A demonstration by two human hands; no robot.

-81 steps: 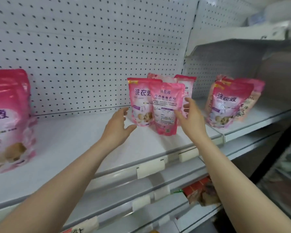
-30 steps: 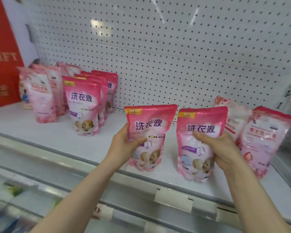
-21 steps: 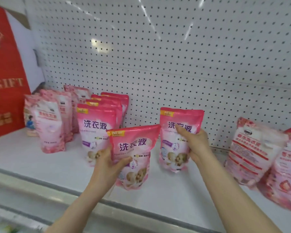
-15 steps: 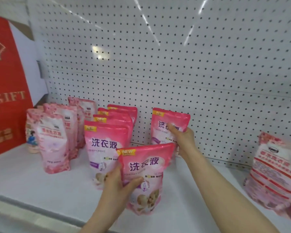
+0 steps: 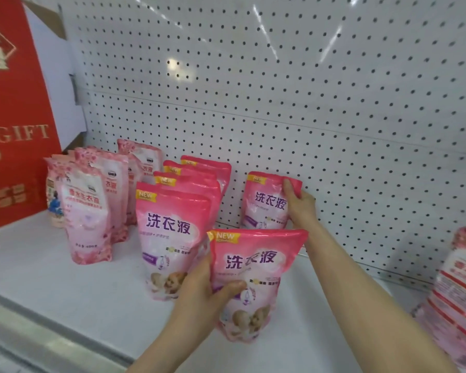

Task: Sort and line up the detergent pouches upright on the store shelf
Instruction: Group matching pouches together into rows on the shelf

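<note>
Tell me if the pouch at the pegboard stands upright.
Upright: the rear pouch shows its top edge uppermost, right hand gripping it; base hidden.

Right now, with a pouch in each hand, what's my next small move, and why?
Probably seat the back pouch upright against the pegboard and release the right hand. It is at the back beside the row of matching pouches; its base is hidden behind the front pouch in the left hand, which could go in front next.
</note>
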